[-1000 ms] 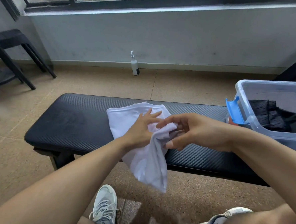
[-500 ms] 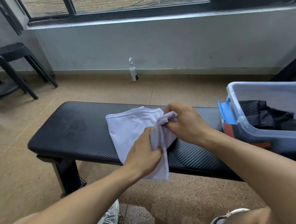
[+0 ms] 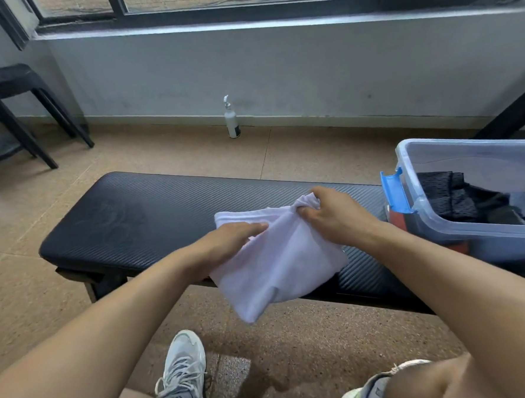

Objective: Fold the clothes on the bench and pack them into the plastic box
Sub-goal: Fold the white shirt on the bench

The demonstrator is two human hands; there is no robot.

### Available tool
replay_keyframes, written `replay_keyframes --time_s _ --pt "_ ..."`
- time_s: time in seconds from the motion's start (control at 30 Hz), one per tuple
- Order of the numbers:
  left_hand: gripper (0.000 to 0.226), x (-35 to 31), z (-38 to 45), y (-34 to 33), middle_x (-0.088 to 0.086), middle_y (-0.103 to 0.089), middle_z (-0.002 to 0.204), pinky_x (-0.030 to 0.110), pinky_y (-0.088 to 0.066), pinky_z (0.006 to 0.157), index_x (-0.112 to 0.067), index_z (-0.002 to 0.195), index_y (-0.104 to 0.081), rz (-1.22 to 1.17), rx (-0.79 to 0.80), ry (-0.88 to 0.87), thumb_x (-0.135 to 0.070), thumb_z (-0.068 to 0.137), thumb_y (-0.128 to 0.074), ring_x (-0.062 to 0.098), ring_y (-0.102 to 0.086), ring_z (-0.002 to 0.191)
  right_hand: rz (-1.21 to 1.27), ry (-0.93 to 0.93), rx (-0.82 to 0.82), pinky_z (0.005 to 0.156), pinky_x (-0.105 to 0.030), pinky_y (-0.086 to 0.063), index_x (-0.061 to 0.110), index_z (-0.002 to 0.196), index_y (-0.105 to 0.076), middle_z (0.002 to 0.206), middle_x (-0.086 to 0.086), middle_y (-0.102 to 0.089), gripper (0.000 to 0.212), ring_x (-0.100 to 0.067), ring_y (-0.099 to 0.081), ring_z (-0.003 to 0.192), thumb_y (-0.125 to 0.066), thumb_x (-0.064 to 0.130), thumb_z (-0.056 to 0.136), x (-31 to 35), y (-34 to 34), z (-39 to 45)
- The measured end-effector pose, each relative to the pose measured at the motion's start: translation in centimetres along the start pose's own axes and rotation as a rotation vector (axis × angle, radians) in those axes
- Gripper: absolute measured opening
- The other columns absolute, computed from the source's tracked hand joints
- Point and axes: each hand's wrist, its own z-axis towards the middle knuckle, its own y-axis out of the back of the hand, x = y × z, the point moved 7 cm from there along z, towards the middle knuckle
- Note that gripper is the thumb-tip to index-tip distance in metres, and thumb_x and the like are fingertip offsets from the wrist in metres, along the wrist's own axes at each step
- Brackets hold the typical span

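Your right hand (image 3: 333, 217) pinches a bunched corner of the white garment (image 3: 277, 262), fingers curled round the fabric at its far right edge. Your left hand (image 3: 227, 241) lies on the garment's left side with fingers fairly straight, pressing it; whether the thumb grips underneath I cannot tell. The garment rests partly on the black worktop (image 3: 140, 224), its near end hanging over the front edge. The plastic box (image 3: 472, 238) sits at the worktop's right end, just beside your right hand, with dark clothes (image 3: 458, 199) inside and a blue latch (image 3: 396, 190) facing you.
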Motion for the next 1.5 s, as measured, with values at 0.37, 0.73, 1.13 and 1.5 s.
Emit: replay_keyframes --time_s 0.37,0.73,1.13,1.5 --pt "0.021 0.2 -0.2 5.4 0.008 -0.078 0.094 0.040 -0.061 0.075 -0.011 0.095 -0.072 -0.027 -0.195 -0.056 -0.026 0.084 -0.081 0.024 -0.075 0.087 0.021 -0.078 0.021 0.062 -0.034 -0.036 0.020 0.095 -0.051 0.099 -0.002 -0.060 0.031 -0.020 -0.056 0.085 -0.048 0.050 0.101 -2.7 -0.3 1.7" --pt "0.018 2.5 2.8 8.8 0.003 -0.066 0.092 0.043 -0.060 0.082 -0.021 0.099 -0.069 -0.078 -0.648 -0.114 -0.022 0.085 -0.080 0.025 -0.066 0.090 -0.113 -0.154 -0.028 0.091 -0.046 -0.049 0.028 0.106 -0.054 0.114 -0.001 -0.066 0.026 -0.025 -0.061 0.101 -0.047 0.052 0.100 -3.4 -1.3 2.7" --pt "0.036 2.8 4.3 8.0 0.000 -0.071 0.106 0.040 -0.058 0.088 -0.016 0.108 -0.067 0.050 -0.483 0.007 -0.032 0.080 -0.083 0.021 -0.069 0.099 -0.371 0.345 0.078 0.122 -0.038 -0.012 0.028 0.160 -0.020 0.166 0.005 -0.021 0.061 -0.019 -0.018 0.152 -0.038 0.046 0.104 2.8 -4.8 1.3" --pt "0.017 -5.3 -1.2 5.7 0.012 -0.077 0.102 0.028 -0.057 0.086 -0.006 0.105 -0.070 -0.053 -0.037 -0.373 -0.013 0.090 -0.074 0.015 -0.071 0.094 -0.210 0.258 0.123 0.118 -0.045 -0.030 0.036 0.158 -0.022 0.157 0.004 -0.039 0.106 -0.020 -0.036 0.142 -0.076 0.066 0.072 0.6 -2.0 2.5"
